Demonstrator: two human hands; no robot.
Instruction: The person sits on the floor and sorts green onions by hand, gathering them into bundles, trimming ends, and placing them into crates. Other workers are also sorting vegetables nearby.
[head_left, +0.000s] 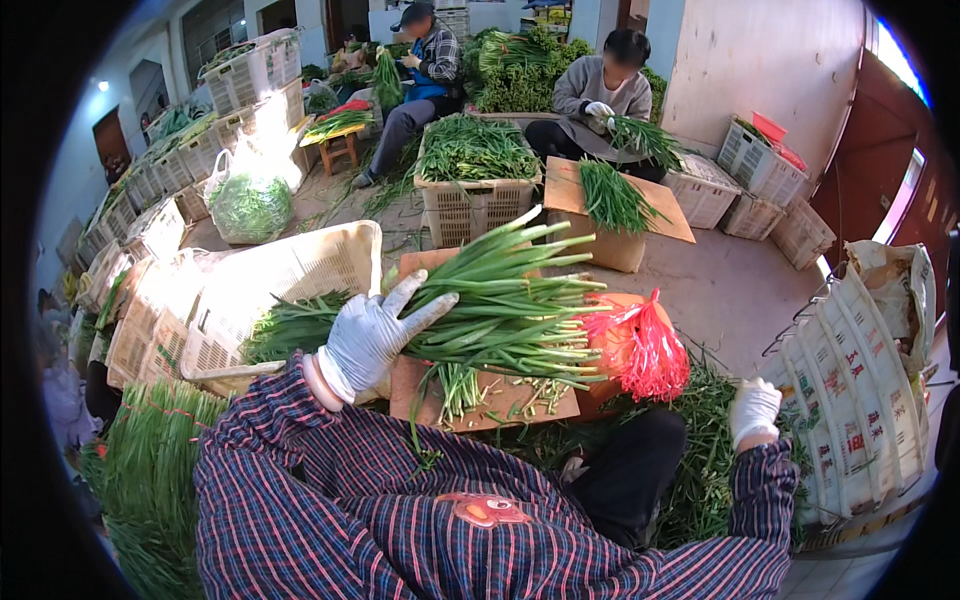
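My gloved left hand (375, 334) grips a thick bundle of long green leafy stalks (495, 300), their pale cut ends pointing right. The bundle lies above a brown board (420, 405), where a smaller bunch of stalks (459, 390) and short cut pieces (540, 394) rest. My gloved right hand (754, 409) is off to the right, its fingers curled, over a heap of loose greens (701, 457); whether it holds anything small cannot be made out. Just right of the bundle's ends hangs a clump of red plastic ties (649, 352).
A white plastic crate (300, 262) with greens stands at left, beside stacked tied bundles (161, 450). A large white woven sack (855, 397) stands at right. Ahead are a full crate (476, 191), a board-topped box (600, 240) and two seated people handling greens.
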